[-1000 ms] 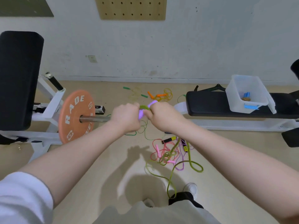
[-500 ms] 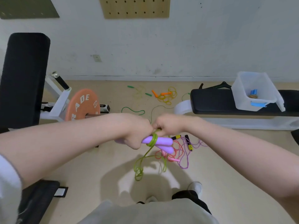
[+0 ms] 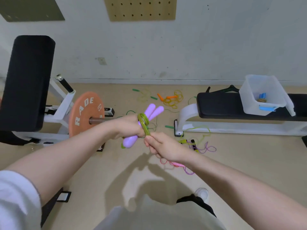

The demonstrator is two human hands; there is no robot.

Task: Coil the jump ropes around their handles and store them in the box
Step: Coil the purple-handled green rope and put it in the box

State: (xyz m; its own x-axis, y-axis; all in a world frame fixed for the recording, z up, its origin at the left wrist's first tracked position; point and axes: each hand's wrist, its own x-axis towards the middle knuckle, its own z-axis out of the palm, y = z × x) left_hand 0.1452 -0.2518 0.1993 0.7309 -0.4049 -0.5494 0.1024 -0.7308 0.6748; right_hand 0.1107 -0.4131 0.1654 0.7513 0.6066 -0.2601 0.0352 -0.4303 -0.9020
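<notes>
My left hand (image 3: 128,128) grips two purple jump-rope handles (image 3: 153,112) held together, their tips pointing up and right. A green rope (image 3: 143,121) is wound in several turns around the handles. My right hand (image 3: 159,145) pinches that green rope just below the coil. The clear plastic box (image 3: 249,97) stands on the black bench (image 3: 221,105) at the right, with a blue-handled rope inside. Loose ropes lie on the floor: an orange one (image 3: 172,98), a green-handled one (image 3: 144,95), and a purple, yellow and pink tangle (image 3: 199,146) under my right wrist.
An orange weight plate (image 3: 84,112) on a bar sits at the left beside a black upright pad (image 3: 26,82) on a white frame. The wall runs along the back. My legs and a white shoe (image 3: 201,193) show at the bottom.
The handles swung from lying level and low to pointing up and right. The long green loop that hung below my hands is gone; more turns sit on the handles. My right hand dropped below the coil.
</notes>
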